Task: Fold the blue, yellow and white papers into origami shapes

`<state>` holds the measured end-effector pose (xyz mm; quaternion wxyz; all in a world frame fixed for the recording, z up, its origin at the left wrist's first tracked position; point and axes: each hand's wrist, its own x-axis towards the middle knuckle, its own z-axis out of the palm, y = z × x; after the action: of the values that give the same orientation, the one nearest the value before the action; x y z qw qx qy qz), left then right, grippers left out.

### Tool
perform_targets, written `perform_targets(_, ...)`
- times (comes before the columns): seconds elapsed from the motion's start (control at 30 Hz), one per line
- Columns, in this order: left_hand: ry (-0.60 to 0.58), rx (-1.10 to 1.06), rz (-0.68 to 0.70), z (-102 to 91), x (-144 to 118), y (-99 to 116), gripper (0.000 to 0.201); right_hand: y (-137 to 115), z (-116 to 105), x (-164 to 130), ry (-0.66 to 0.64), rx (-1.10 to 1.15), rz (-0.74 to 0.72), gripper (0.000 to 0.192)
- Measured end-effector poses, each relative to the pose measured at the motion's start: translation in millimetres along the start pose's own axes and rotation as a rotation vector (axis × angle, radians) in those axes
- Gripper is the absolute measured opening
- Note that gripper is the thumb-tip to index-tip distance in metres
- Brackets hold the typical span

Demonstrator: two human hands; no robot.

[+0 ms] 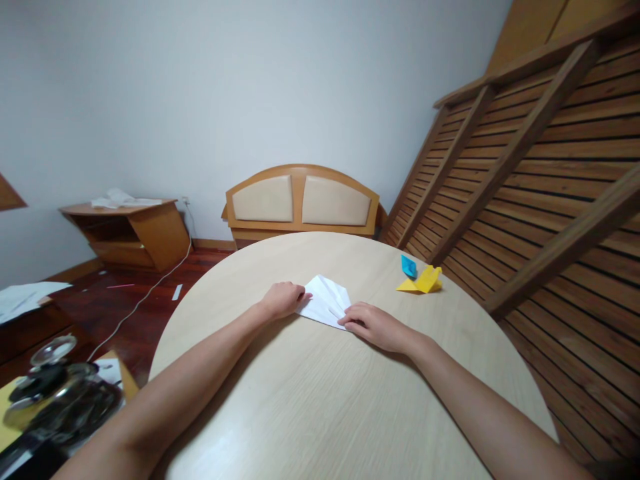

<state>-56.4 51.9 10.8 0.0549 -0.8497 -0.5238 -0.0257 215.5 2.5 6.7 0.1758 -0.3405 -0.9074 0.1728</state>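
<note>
Pinching opposite ends of a folded white paper sheet (325,297) on a round wood-grain table (300,400), left hand (284,299) and right hand (376,326) grip narrowly; even pressure along aligned edges should sharpen creases.

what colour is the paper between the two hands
The paper is plain white, best seen in the head view, where both hands touch it.

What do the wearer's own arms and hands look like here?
Both the left hand and right hand are ungloved. The forearms are bare, with no sleeve, watch or bracelet in view. No rings or markings can be made out.
</note>
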Motion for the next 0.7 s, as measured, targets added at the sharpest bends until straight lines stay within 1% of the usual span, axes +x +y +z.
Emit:
perform_targets(0.07,-0.026,-0.018,-0.032,-0.5,0.5,-3.4,0.049,-0.9,-0.5,-0.1,0.0,0.004,0.007,0.025)
perform_targets(0.17,-0.036,0.008,-0.106,-4.0,0.2,-7.3,0.044,-1.3,-0.7,-0.3,-0.002,0.002,0.012,0.025)
perform_targets(0.2,-0.028,0.021,-0.128,-6.2,-0.5,-7.1,0.04,-1.3,-0.6,-0.3,0.0,0.002,0.012,0.024)
perform_targets(0.27,0.025,0.029,-0.136,-11.5,-3.2,-2.7,0.032,-1.4,-0.2,-0.3,0.006,0.005,0.013,0.024)
perform_targets(0.3,0.058,0.025,-0.12,-14.0,-5.3,2.2,0.029,-1.7,0.1,-0.3,0.01,0.008,0.015,0.023)
perform_targets(0.33,0.126,0.012,-0.078,-16.0,-8.1,9.0,0.027,-2.2,0.3,-0.2,0.011,0.01,0.018,0.023)
perform_targets(0.37,0.169,0.001,-0.028,-16.9,-11.3,17.5,0.025,-2.9,0.7,0.0,0.013,0.008,0.023,0.023)
perform_targets(0.43,0.179,-0.014,0.074,-15.4,-18.4,38.0,0.022,-5.0,1.9,0.4,0.036,-0.019,0.06,0.023)
perform_targets(0.5,0.177,-0.051,0.189,-9.9,-25.0,58.4,0.021,-7.3,3.7,1.1,0.084,-0.072,0.134,0.024)
perform_targets(0.57,0.213,-0.122,0.222,-2.7,-29.4,72.8,0.025,-9.7,6.0,2.0,0.125,-0.116,0.208,0.025)
perform_targets(0.63,0.195,-0.173,0.248,3.5,-31.0,78.2,0.026,-12.0,8.4,2.9,0.137,-0.129,0.245,0.025)
perform_targets(0.7,0.166,-0.202,0.253,7.4,-30.3,75.8,0.027,-14.2,10.0,3.5,0.137,-0.12,0.251,0.025)
